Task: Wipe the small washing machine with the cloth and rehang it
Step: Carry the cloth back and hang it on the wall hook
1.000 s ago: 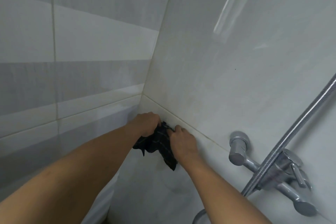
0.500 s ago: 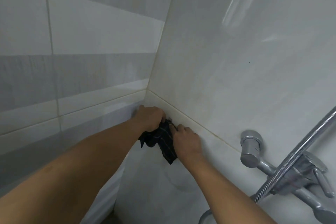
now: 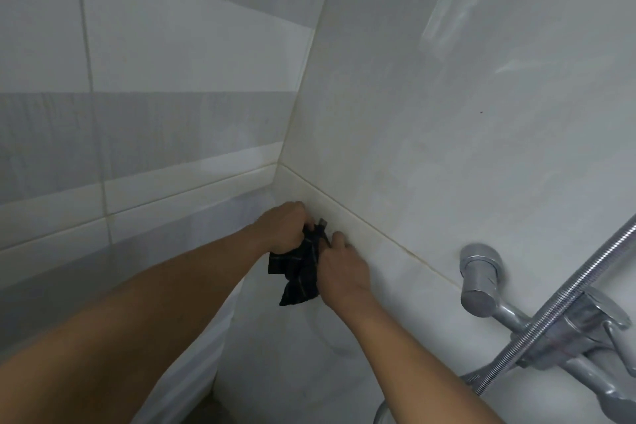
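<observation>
A small dark checked cloth [image 3: 298, 274] hangs bunched against the tiled wall near the corner, just under a raised tile band. My left hand [image 3: 285, 225] grips its top from the left. My right hand [image 3: 340, 267] pinches its upper edge from the right, fingers pressed to the wall. A small dark tip [image 3: 322, 222], maybe a hook or a corner of the cloth, shows above the cloth between my hands. The washing machine is not clearly in view; only a white curved surface [image 3: 192, 365] shows below my left arm.
A chrome shower mixer tap [image 3: 568, 327] with a ribbed metal hose [image 3: 564, 296] sticks out of the wall at the lower right. Grey and white tiled walls meet in a corner [image 3: 303, 86] above my hands.
The view has shifted slightly, so the tap sits further right and lower. Both hands stay on the cloth at the wall, the right thumb now higher by the dark tip.
</observation>
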Motion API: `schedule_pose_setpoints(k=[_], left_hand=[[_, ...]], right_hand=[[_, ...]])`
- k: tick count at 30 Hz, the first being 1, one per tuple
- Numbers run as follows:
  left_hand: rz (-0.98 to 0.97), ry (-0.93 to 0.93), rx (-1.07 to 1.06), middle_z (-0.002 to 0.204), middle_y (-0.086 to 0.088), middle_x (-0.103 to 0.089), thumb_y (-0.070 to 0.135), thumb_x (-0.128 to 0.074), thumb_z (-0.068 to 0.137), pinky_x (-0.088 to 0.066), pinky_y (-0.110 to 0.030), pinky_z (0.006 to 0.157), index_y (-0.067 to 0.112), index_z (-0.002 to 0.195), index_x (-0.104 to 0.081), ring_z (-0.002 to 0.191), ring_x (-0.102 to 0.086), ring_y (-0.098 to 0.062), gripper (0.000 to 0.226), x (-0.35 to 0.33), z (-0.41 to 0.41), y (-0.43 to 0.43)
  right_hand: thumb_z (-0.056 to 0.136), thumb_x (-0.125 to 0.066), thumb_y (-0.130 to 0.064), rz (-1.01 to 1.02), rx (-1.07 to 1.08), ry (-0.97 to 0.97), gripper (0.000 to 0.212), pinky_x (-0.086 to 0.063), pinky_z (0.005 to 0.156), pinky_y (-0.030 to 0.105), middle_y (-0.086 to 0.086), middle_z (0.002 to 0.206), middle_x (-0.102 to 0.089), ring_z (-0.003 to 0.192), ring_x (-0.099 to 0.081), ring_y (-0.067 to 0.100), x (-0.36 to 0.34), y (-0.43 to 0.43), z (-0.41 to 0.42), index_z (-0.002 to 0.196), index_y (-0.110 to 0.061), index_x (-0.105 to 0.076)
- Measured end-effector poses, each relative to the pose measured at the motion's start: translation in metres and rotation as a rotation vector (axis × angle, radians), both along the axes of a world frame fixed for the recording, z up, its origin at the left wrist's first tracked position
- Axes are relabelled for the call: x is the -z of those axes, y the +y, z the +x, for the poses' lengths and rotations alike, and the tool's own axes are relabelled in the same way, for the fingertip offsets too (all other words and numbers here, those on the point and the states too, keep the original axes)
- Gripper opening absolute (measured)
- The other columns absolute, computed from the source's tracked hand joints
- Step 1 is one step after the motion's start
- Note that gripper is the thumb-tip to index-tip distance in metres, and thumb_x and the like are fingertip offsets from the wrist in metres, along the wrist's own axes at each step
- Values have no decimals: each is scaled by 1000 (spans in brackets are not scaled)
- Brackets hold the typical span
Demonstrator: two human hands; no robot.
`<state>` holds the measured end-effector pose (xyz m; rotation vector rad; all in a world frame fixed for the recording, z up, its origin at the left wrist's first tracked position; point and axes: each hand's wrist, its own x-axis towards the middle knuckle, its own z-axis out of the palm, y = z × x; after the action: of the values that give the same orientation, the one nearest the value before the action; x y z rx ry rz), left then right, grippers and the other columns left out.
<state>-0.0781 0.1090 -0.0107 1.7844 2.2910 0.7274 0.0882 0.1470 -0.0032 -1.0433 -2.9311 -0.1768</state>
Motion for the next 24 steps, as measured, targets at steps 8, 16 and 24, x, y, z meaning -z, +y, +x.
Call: schedule_pose_setpoints(k=[8, 16, 24], left_hand=[[110, -221, 11, 103, -20, -70, -14, -47, 85, -53, -44, 87, -3, 99, -74, 94, -65, -32, 32, 8, 2, -5], [54, -381, -2, 119, -12, -70, -11, -51, 86, -52, -35, 96, 7, 119, -72, 107, -66, -25, 43, 14, 1, -9], [-70, -409, 6, 125, -8, -68, 0, -58, 92, -48, -24, 92, 15, 125, -68, 111, -64, -22, 38, 5, 4, -12]], right_hand=[[100, -48, -18, -235, -36, 276, 59, -51, 85, 35, 12, 129, -56, 109, -58, 24, 29, -1, -2, 154, -16, -25], [102, -38, -19, -433, 20, 428, 64, -42, 70, 23, 5, 127, -63, 89, -57, 12, 40, -4, 6, 156, -39, -8], [101, -43, -19, -430, -39, 205, 79, -54, 77, 37, 14, 124, -63, 97, -64, 27, 30, 2, 10, 155, -29, 13]])
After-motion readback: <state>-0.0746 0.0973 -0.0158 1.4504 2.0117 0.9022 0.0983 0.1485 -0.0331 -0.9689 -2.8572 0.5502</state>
